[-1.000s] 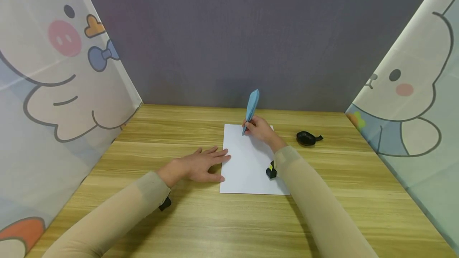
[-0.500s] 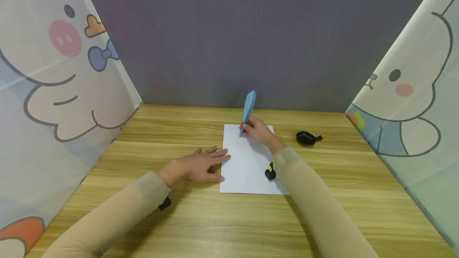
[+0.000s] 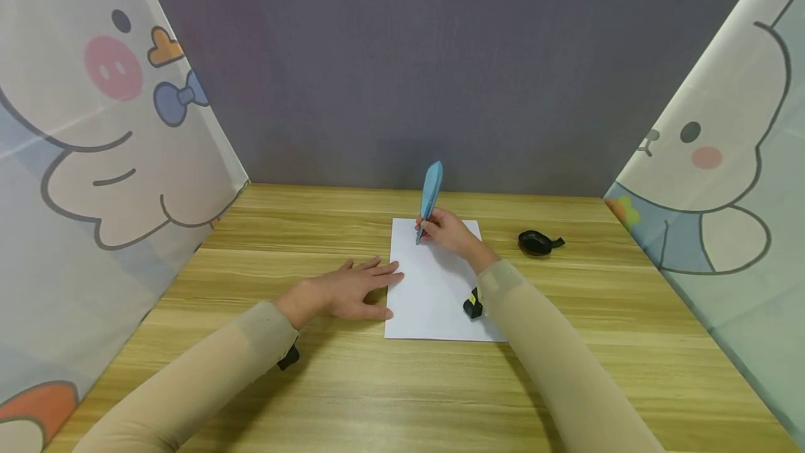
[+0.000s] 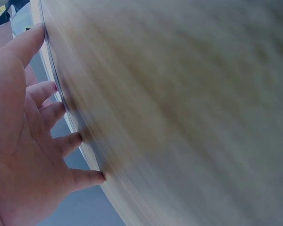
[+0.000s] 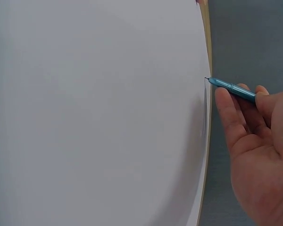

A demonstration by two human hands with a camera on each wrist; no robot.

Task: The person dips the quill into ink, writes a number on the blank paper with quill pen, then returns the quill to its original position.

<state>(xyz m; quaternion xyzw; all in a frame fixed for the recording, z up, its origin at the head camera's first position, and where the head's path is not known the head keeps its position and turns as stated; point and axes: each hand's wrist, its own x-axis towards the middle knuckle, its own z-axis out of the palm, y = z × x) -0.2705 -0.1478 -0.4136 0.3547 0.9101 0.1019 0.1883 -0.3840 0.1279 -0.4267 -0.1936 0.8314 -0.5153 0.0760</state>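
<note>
My right hand (image 3: pixel 446 231) pinches a blue pen (image 3: pixel 431 189) with a broad, feather-like top, tilted over the upper part of a white sheet of paper (image 3: pixel 434 299). In the right wrist view the pen's teal barrel (image 5: pixel 231 87) ends in a fine tip at the paper's surface. Whether a mark is on the sheet is too small to tell. My left hand (image 3: pixel 352 292) lies with spread, straight fingers at the sheet's left edge, its thumb and fingertips touching the paper. The left wrist view shows its fingertips (image 4: pixel 87 180) down on the surface.
A small black pan-shaped object (image 3: pixel 536 243) with a short handle lies right of the paper on the wooden table (image 3: pixel 352 397). A dark grey panel (image 3: pixel 415 75) closes off the back. Cartoon-printed cloths stand along both sides.
My right hand with the pen has moved a little left and toward me over the paper. The left hand and the sheet have stayed put.
</note>
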